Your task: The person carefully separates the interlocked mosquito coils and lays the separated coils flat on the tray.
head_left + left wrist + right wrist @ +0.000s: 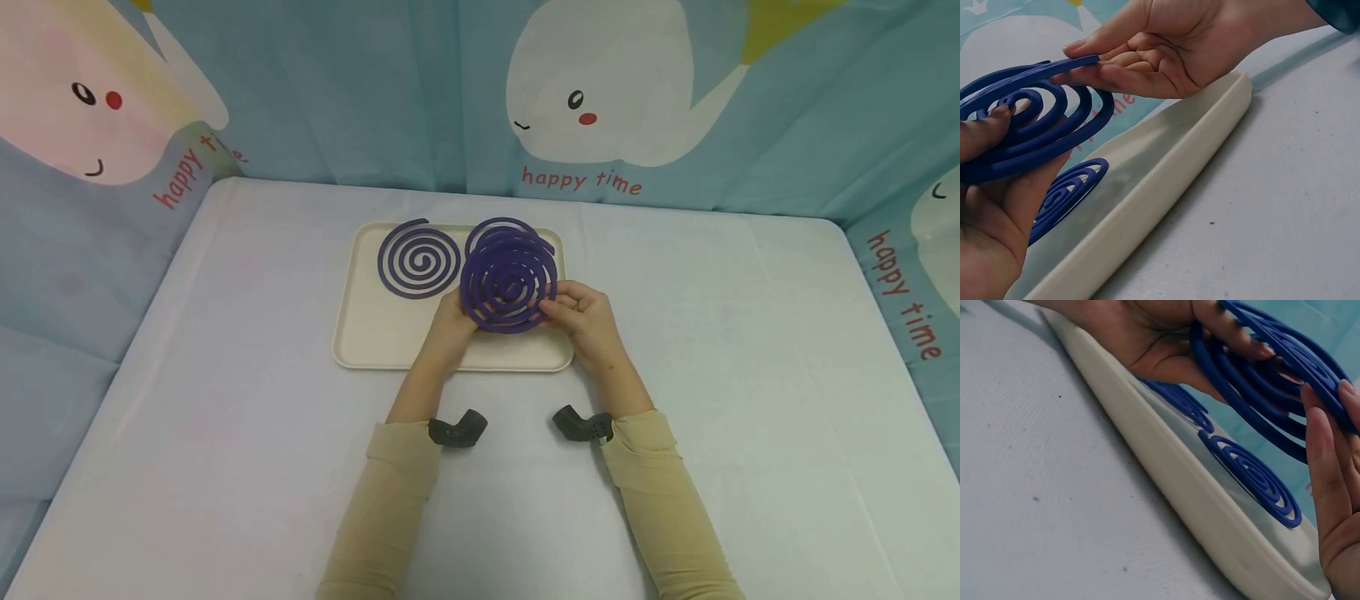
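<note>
Two dark blue spiral mosquito coils appear stacked and slightly tilted apart, held above the tray. My left hand grips the lower coil from the left; in the left wrist view its thumb lies over the spiral. With thumb and fingertips my right hand pinches the outer edge of the upper coil. A separate mosquito coil lies flat at the tray's back left. Another coil lies at the back right, partly hidden behind the held pair.
The shallow cream tray with a raised rim stands on the white tabletop. Behind the table hangs a blue curtain printed with whales. Dark wrist cameras sit at both sleeve cuffs.
</note>
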Demonstrator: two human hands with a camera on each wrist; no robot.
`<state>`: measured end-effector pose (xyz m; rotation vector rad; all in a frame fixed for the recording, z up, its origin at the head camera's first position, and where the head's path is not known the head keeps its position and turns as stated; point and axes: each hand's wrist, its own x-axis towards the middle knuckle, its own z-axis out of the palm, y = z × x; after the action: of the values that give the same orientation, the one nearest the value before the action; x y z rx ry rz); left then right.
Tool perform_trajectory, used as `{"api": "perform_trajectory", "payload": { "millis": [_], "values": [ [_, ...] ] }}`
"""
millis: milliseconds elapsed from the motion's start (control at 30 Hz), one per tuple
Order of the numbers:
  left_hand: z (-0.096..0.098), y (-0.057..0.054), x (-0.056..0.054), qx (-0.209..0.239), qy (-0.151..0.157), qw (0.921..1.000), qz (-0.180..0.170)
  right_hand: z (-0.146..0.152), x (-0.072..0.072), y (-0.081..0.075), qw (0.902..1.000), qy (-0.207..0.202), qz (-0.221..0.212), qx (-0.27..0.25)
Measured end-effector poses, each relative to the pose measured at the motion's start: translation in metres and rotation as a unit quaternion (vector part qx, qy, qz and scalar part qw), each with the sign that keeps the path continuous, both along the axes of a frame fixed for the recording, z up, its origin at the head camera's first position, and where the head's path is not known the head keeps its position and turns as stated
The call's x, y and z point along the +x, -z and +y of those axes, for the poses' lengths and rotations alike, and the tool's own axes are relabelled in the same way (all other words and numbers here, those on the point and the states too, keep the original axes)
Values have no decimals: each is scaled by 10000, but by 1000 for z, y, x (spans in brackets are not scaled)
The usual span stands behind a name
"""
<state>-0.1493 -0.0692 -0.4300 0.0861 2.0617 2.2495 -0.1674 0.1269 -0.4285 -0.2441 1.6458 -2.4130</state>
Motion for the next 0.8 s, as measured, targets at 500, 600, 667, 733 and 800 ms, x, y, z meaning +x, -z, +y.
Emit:
{"api": "perform_trajectory", "payload": {
  "millis": [500,600,667,733,800],
  "values": [
    [-7,-7,1,2060,-120,9781,-260,5,-1,0,9971,-285,43,-701],
    [-8,-8,0,2141,-357,9760,-150,5,-2,0,9970,-333,74,-698],
    [-9,-8,0,2147,-393,9758,-133,6,-2,1,9970,-351,74,-679],
    [-10,-8,-1,2143,-382,9759,-141,6,-2,0,9972,-367,70,-654],
    [-10,-7,-1,2140,-353,9760,-165,6,-1,0,9976,-347,60,-599]
  ]
}}
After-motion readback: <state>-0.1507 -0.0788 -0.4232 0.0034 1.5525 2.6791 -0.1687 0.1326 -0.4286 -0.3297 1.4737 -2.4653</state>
